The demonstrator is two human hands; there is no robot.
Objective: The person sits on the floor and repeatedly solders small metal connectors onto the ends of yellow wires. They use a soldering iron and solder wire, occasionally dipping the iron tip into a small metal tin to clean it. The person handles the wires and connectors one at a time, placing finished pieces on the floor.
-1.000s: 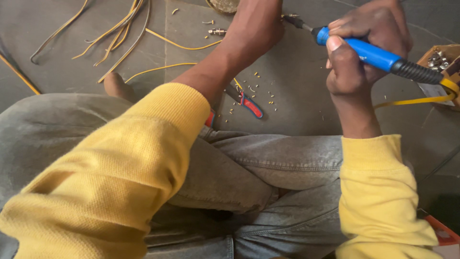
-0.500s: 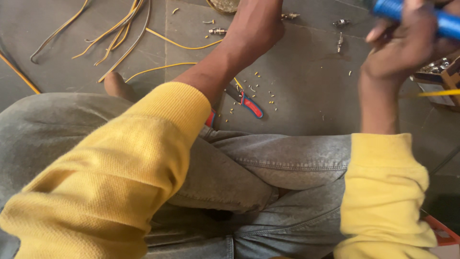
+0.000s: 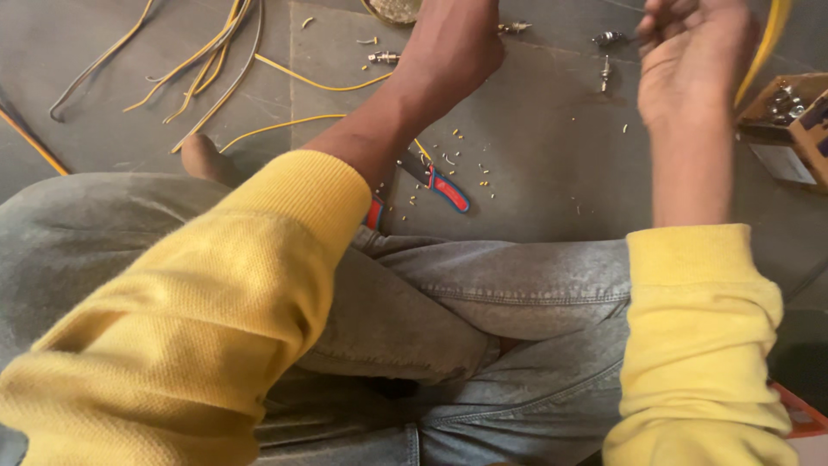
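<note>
I sit on a grey floor (image 3: 552, 164) in grey jeans and yellow sleeves. My left hand (image 3: 453, 43) reaches forward to the top edge, and its fingers are cut off by the frame. My right hand (image 3: 690, 56) is raised at the upper right with its fingers curled shut. A thin dark shaft pokes out on its left, and the screwdriver's blue handle is hidden. A yellow wire (image 3: 766, 39) runs up beside this hand. Small metal connectors (image 3: 605, 41) lie on the floor just left of it.
Red-and-blue pliers (image 3: 448, 188) lie among yellow wire clippings below my left forearm. Long yellow and grey wires (image 3: 216, 60) spread across the upper left. A cardboard box (image 3: 776, 142) of metal parts stands at the right edge. Another connector (image 3: 384, 58) lies left of my left wrist.
My right hand has lifted up and away with the blue screwdriver, whose handle has left the view. My left arm has stayed in place.
</note>
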